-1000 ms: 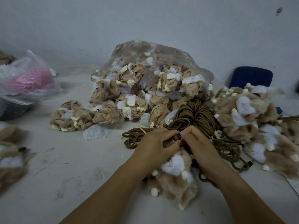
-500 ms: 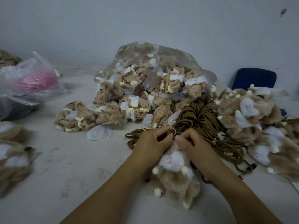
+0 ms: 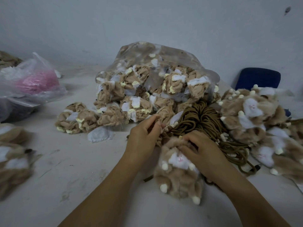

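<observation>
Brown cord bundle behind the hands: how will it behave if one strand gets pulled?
Likely floppy: the cord bundle lies in slack, sagging loops. It would probably snag and drag neighbours, since strands cross and some run under the plush toy and the right hand. Unlikely to roll; looks light for its bulk.

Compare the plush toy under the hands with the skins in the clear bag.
Plush toy: fur outward, white face, round cream paws; bagged skins: smooth backing outward, crumpled into balls. Plush toy lies on the table under the right hand; bagged skins are piled in the clear bag. Both are tan with white patches.
</observation>
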A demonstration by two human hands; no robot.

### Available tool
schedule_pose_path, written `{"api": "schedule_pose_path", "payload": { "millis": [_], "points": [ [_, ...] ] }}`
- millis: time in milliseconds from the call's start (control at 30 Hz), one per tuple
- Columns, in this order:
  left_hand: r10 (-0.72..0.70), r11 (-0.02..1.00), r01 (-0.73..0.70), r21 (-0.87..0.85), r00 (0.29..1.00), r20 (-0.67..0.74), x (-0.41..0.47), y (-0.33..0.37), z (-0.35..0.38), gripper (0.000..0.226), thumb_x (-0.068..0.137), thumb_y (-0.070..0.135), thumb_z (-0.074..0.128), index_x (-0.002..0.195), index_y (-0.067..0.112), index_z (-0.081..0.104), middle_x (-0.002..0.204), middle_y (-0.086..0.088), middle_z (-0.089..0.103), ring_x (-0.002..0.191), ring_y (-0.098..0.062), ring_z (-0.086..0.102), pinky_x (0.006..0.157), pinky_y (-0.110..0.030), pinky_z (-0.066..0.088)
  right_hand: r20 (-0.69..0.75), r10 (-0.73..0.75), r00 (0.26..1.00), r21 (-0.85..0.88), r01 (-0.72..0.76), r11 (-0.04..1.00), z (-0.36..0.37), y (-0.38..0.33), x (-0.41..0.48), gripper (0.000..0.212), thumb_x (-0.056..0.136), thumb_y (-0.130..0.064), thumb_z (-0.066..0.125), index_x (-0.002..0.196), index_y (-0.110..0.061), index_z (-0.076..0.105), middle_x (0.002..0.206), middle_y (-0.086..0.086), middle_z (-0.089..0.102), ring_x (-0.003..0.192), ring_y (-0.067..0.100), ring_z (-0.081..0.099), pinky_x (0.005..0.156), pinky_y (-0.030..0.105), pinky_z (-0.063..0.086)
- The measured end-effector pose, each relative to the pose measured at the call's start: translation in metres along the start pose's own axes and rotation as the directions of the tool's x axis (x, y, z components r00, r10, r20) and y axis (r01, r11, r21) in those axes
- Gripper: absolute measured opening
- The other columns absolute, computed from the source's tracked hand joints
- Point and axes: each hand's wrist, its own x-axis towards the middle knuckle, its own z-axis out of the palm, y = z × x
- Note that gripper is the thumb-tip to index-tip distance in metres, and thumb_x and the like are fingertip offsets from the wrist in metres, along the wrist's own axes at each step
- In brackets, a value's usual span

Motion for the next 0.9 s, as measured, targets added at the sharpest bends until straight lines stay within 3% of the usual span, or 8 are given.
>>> {"api": "schedule_pose_path", "payload": {
  "millis": [133, 300, 433, 533, 633, 733, 900],
  "points": [
    [0.07, 0.994, -0.068, 0.083, 0.997, -0.017, 0.002, -0.001, -0.004, 0.026, 0.101, 0.023, 0.051, 0.122, 0.03, 0.065, 0.093, 0.025, 0.067, 0.089, 0.023, 0.054, 0.071, 0.003, 0.037, -0.076, -0.068, 0.995, 0.097, 0.076, 0.992, -0.004, -0.009, 0.0, 0.036, 0.091, -0.008, 0.057, 0.087, -0.043, 0.052, 0.092, -0.025, 0.056, 0.094, -0.004, 0.05, 0.078, 0.003, 0.033],
    [0.204, 0.963, -0.221, 0.155, 0.972, 0.117, -0.002, 0.001, 0.001, 0.023, 0.102, 0.024, 0.048, 0.115, 0.018, 0.066, 0.093, 0.013, 0.066, 0.09, 0.005, 0.059, 0.074, -0.011, 0.045, 0.02, -0.075, 0.997, 0.296, 0.065, 0.953, -0.009, -0.016, -0.004, 0.039, 0.098, -0.008, 0.046, 0.1, -0.046, 0.056, 0.111, -0.032, 0.057, 0.103, -0.014, 0.052, 0.083, -0.001, 0.034],
    [0.329, 0.9, -0.383, 0.209, 0.91, 0.253, -0.008, 0.005, 0.003, 0.026, 0.102, 0.025, 0.041, 0.116, 0.016, 0.062, 0.095, 0.011, 0.062, 0.089, 0.002, 0.054, 0.076, -0.009, 0.039, 0.123, -0.088, 0.988, 0.212, 0.061, 0.975, -0.009, -0.01, -0.002, 0.033, 0.099, -0.009, 0.042, 0.097, -0.038, 0.057, 0.101, -0.017, 0.061, 0.099, -0.006, 0.054, 0.082, 0.003, 0.036],
    [0.368, 0.858, -0.449, 0.249, 0.876, 0.31, -0.008, 0.007, 0.005, 0.031, 0.1, 0.019, 0.041, 0.121, 0.011, 0.063, 0.101, 0.004, 0.062, 0.091, -0.002, 0.051, 0.078, -0.009, 0.038, 0.137, -0.08, 0.987, 0.08, 0.069, 0.994, -0.009, 0.001, 0.001, 0.026, 0.099, -0.01, 0.043, 0.098, -0.031, 0.058, 0.098, -0.012, 0.056, 0.094, 0.0, 0.053, 0.085, 0.015, 0.04],
    [0.388, 0.828, -0.489, 0.274, 0.853, 0.35, -0.008, 0.009, 0.005, 0.033, 0.098, 0.012, 0.043, 0.122, 0.005, 0.064, 0.101, -0.006, 0.065, 0.094, -0.012, 0.054, 0.078, -0.014, 0.04, 0.129, -0.099, 0.987, 0.015, 0.098, 0.995, -0.011, 0.005, 0.002, 0.022, 0.098, -0.017, 0.042, 0.098, -0.034, 0.056, 0.095, -0.015, 0.052, 0.091, -0.002, 0.051, 0.081, 0.012, 0.038],
    [0.393, 0.814, -0.508, 0.282, 0.838, 0.379, -0.01, 0.01, 0.006, 0.032, 0.097, 0.004, 0.045, 0.122, 0.005, 0.064, 0.104, -0.011, 0.066, 0.096, -0.022, 0.057, 0.079, -0.026, 0.044, 0.122, -0.102, 0.987, -0.035, 0.107, 0.994, -0.011, 0.006, 0.002, 0.028, 0.093, -0.025, 0.036, 0.1, -0.025, 0.063, 0.095, -0.008, 0.053, 0.09, 0.001, 0.051, 0.081, 0.017, 0.04],
    [0.415, 0.813, -0.518, 0.265, 0.835, 0.36, -0.011, 0.011, 0.008, 0.033, 0.095, 0.0, 0.048, 0.122, 0.006, 0.065, 0.108, -0.012, 0.067, 0.101, -0.021, 0.058, 0.084, -0.029, 0.044, 0.121, -0.107, 0.987, -0.048, 0.114, 0.992, -0.011, 0.004, 0.0, 0.022, 0.098, -0.011, 0.045, 0.096, -0.02, 0.065, 0.095, -0.005, 0.051, 0.089, 0.003, 0.049, 0.079, 0.02, 0.041]
  ]
}}
